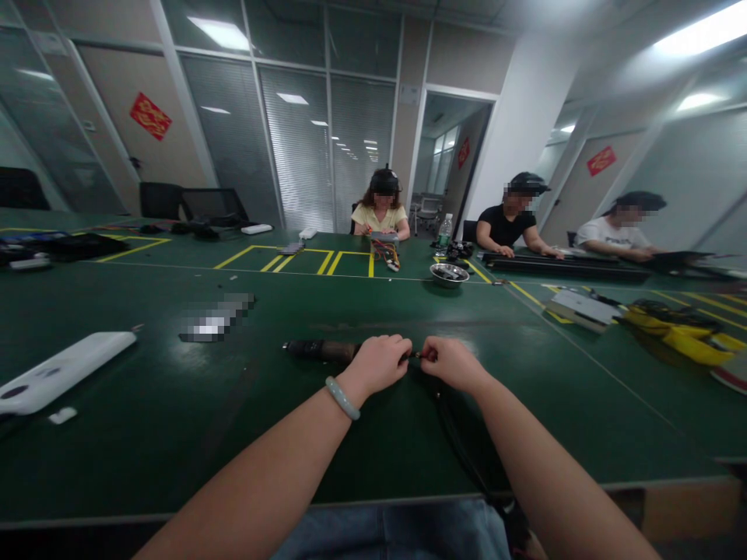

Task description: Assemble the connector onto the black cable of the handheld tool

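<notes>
A dark, slim electric screwdriver (320,350) lies level just above or on the green table, its metal tip pointing left. My left hand (382,362) is closed around its rear part, hiding that section. Close by on the right, my right hand (452,362) is closed in a pinch at a small dark piece with a metallic glint, which seems to be the end of a black cable. The black cable (458,443) runs from below my right hand toward the table's front edge. My fingers hide whether the cable end and the screwdriver touch.
At left lies a white elongated device (70,372) beside a small white scrap (63,416). A metal bowl (449,274) with dark parts stands ahead, near a plastic bottle (445,231). A light box (583,309) and a yellow-black bundle (671,330) lie right. Three people sit opposite.
</notes>
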`<state>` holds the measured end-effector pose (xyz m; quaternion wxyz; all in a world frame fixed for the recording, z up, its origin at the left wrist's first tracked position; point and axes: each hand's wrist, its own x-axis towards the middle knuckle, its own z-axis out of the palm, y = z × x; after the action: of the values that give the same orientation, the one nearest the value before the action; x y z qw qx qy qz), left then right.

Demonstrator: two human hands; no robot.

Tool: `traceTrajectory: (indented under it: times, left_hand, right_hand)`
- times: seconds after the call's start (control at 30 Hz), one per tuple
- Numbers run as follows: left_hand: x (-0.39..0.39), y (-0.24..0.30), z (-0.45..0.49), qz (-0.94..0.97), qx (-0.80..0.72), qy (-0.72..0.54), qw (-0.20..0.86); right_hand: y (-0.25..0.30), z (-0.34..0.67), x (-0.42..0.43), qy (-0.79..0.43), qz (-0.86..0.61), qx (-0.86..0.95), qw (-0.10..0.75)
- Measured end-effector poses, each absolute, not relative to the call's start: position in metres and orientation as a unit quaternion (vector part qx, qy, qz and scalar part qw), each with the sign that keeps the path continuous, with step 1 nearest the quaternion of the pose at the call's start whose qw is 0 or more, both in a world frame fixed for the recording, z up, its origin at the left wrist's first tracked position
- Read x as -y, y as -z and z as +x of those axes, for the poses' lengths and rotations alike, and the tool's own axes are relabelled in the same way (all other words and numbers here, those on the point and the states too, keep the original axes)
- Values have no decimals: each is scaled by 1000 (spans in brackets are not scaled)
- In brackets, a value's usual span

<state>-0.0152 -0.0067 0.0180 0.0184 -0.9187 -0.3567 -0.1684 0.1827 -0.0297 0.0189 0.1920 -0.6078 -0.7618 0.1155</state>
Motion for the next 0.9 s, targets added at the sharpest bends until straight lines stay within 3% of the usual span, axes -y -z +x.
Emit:
traceTrajectory:
  times: [0.9]
  left_hand:
    - [12,-20,-10,-918,367,147,31]
  right_hand:
    - [-20,180,32,-136,-571,797,146]
